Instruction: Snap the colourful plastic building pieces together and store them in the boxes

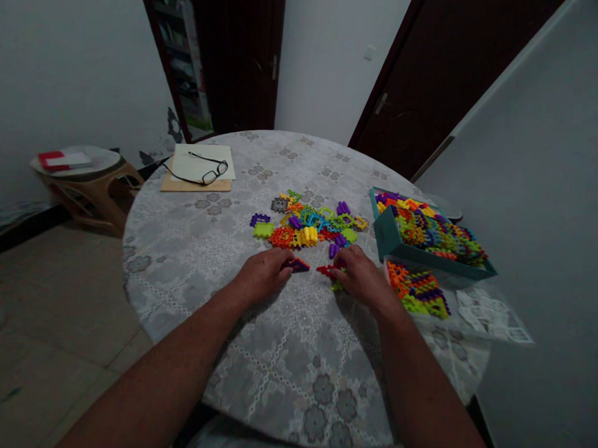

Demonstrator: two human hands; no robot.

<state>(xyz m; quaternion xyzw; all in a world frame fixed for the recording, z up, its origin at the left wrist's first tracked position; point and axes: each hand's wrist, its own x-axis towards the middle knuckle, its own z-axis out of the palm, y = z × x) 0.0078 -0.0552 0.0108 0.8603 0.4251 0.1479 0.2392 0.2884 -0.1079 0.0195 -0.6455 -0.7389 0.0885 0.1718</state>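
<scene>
My left hand (270, 270) is closed on a small dark blue and red plastic building piece (298, 265), pinched between thumb and fingers. In my right hand (354, 271), the fingers grip a red plastic building piece (325, 270). A gap separates the two held pieces, just above the tablecloth. A yellow-green piece (336, 286) lies partly under my right hand. Right beyond my hands spreads a loose pile of interlocking plastic pieces, among them an orange-red one (281, 237), a yellow one (310, 236), a purple one (260, 219) and a grey one (279, 204).
A teal box (426, 253) full of colourful pieces stands at the right, with a clear bag (417, 292) of more pieces before it. White plastic frames (493, 314) lie by the edge. Glasses (209, 176) rest on paper at the back left of the round table (179, 245).
</scene>
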